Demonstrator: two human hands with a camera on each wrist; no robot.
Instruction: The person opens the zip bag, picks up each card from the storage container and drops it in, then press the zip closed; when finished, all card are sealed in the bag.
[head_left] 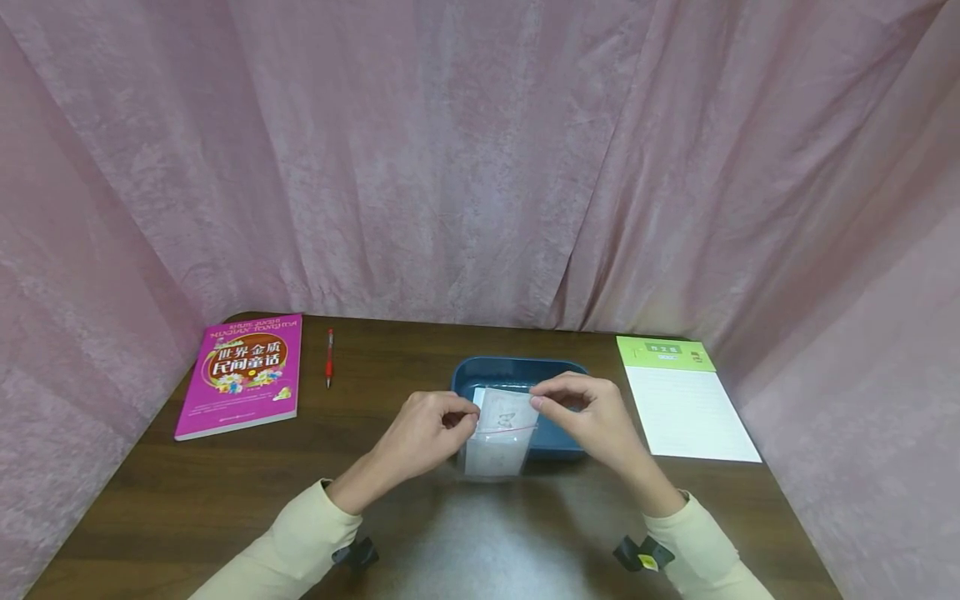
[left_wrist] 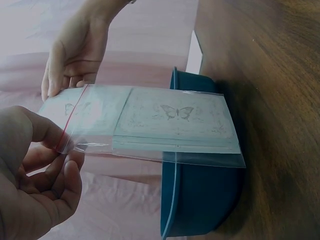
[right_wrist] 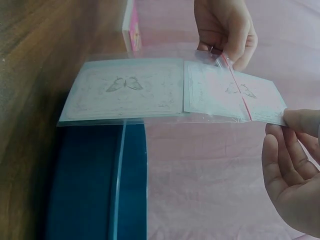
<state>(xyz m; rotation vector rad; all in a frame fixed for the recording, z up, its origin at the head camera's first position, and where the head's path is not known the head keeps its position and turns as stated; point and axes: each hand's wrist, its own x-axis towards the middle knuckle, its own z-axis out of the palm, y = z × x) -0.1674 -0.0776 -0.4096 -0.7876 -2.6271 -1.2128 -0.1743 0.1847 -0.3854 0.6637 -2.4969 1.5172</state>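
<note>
A clear zip bag [left_wrist: 170, 159] with a red seal line hangs in front of a blue bin. Inside it lies a pale card [right_wrist: 125, 90] printed with a butterfly. A second butterfly card [right_wrist: 265, 92] is partly in the bag and sticks out past the red line. My left hand [head_left: 427, 433] pinches the bag's edge beside the seal. With thumb and fingertips, my right hand [head_left: 588, 417] pinches a corner of the protruding card, as the right wrist view shows. Part of the left fingertips is hidden behind the bag in the right wrist view.
The blue bin [head_left: 558, 437] stands on the wooden table [head_left: 382, 350] just behind the bag. To the left lie a magenta book [head_left: 247, 400] and a red pen [head_left: 329, 358]. A writing pad [head_left: 693, 412] with a green top lies at right. Pink curtains [head_left: 450, 167] surround the table.
</note>
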